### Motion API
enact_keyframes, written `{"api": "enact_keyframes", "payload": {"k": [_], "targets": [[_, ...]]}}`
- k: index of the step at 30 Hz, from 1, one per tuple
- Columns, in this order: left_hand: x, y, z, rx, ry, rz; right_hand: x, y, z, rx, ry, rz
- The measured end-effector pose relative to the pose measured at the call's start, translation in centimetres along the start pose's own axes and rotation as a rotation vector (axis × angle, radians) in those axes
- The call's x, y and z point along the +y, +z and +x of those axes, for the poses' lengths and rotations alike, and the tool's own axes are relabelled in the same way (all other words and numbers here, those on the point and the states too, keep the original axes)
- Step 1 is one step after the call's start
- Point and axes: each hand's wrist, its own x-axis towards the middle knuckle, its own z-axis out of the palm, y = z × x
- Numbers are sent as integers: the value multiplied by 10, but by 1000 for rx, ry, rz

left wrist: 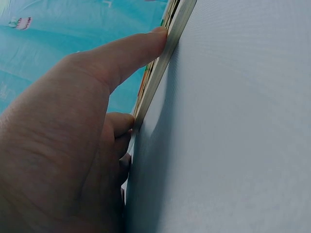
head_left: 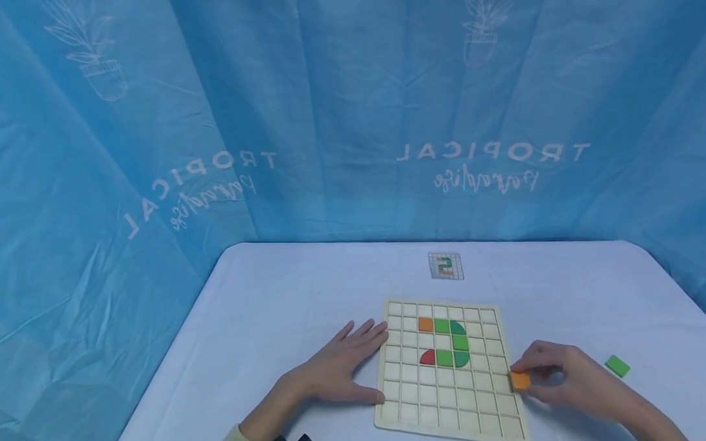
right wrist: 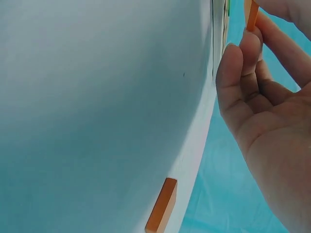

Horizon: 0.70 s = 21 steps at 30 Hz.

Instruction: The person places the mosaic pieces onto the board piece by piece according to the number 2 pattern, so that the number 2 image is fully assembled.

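Note:
A pale wooden grid board (head_left: 408, 394) lies on the table. In its upper middle sit an orange square tile (head_left: 425, 324), several green tiles (head_left: 444, 358) and a red quarter-round tile (head_left: 428, 357). My left hand (head_left: 349, 363) is spread, its fingertips and thumb touching the board's left edge. Between thumb and fingers, my right hand (head_left: 559, 375) pinches an orange square tile (head_left: 520, 380) at the board's right edge. In the right wrist view this orange tile (right wrist: 251, 14) shows edge-on.
A small pattern card (head_left: 445, 266) lies behind the board. Right of my right hand is a loose green tile (head_left: 617, 366). An orange-brown tile (right wrist: 162, 206) lies on the white cloth in the right wrist view. A blue printed curtain (head_left: 349, 117) hangs behind the table.

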Motion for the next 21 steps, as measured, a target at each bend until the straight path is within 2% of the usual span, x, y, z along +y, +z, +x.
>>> {"api": "enact_keyframes", "payload": {"k": [5, 14, 21], "targets": [[0, 0, -1, -4, -7, 1, -5, 1, 7, 8, 34, -14], [0, -2, -2, 2, -4, 11, -11, 4, 12, 33, -93, -21], [2, -2, -1, -1, 0, 8, -19, 10, 22, -1, -73, -14]]}}
